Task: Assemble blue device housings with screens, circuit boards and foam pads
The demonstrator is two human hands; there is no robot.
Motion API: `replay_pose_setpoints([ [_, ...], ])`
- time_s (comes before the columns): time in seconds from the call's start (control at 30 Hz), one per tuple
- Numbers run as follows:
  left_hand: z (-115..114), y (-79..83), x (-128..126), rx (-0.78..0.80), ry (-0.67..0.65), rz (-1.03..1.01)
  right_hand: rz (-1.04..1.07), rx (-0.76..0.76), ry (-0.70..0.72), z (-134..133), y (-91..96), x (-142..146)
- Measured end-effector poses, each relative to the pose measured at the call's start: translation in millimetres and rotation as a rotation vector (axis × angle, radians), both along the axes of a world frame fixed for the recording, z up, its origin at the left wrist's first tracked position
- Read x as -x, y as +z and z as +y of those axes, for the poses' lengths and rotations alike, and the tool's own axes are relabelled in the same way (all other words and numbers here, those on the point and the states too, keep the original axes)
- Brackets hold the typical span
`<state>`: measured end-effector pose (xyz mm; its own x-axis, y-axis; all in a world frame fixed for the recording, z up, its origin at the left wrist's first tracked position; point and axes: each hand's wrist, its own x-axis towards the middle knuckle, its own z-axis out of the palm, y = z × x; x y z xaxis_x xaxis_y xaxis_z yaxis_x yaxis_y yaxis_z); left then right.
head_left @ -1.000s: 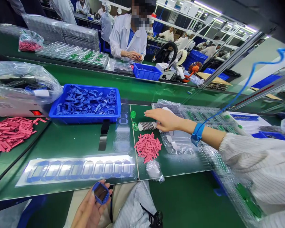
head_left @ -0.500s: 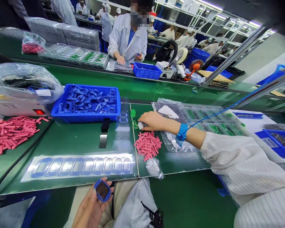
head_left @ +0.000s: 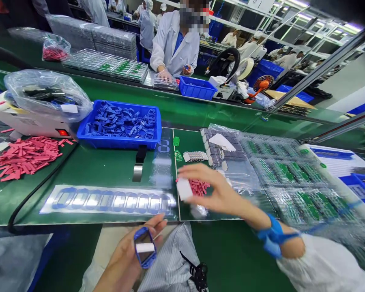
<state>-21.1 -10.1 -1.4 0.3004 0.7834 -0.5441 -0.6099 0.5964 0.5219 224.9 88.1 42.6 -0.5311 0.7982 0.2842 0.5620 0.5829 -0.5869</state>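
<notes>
My left hand [head_left: 126, 253], low in front of my lap, grips a small blue plastic frame [head_left: 152, 261] with a dark inset that shows a white reflection or strip. My right hand [head_left: 214, 190] is above the table edge, its fingers closed on a small flat white rectangular piece [head_left: 185, 189]. Behind that hand, a pile of pink strips [head_left: 198, 186] is partly covered. A row of stacked small white pieces [head_left: 195, 156] lies just beyond it. A blue strap [head_left: 269, 235] circles my right wrist.
A blue bin [head_left: 120, 142] full of blue frames stands behind a sheet of clear oval films [head_left: 109, 201]. Another pink pile [head_left: 27, 158] lies left, beside a black cable [head_left: 42, 184]. Trays of green circuit boards [head_left: 287, 172] sit right. A co-worker [head_left: 176, 44] works opposite.
My right hand has come away from the row of white pieces towards me, carrying one white piece. My left hand has turned the blue frame and shifted slightly right. The view has swung somewhat.
</notes>
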Motion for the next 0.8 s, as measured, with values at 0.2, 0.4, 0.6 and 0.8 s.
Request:
replay_pose_setpoints([
  [0.2,1,24.2,-17,-0.068,-0.098,-0.151,0.239,0.168,0.176,-57,-4.6,38],
  [0.4,-11,18.8,-18,-0.112,-0.097,-0.104,0.043,-0.006,0.137,-67,-0.8,50],
  [0.6,-21,14.9,-18,-0.119,-0.136,-0.055,0.010,0.087,0.231,-72,6.7,57],
  [0.8,-28,3.9,-12,-0.109,-0.184,-0.077,0.110,0.217,0.193,-86,-10.0,52],
])
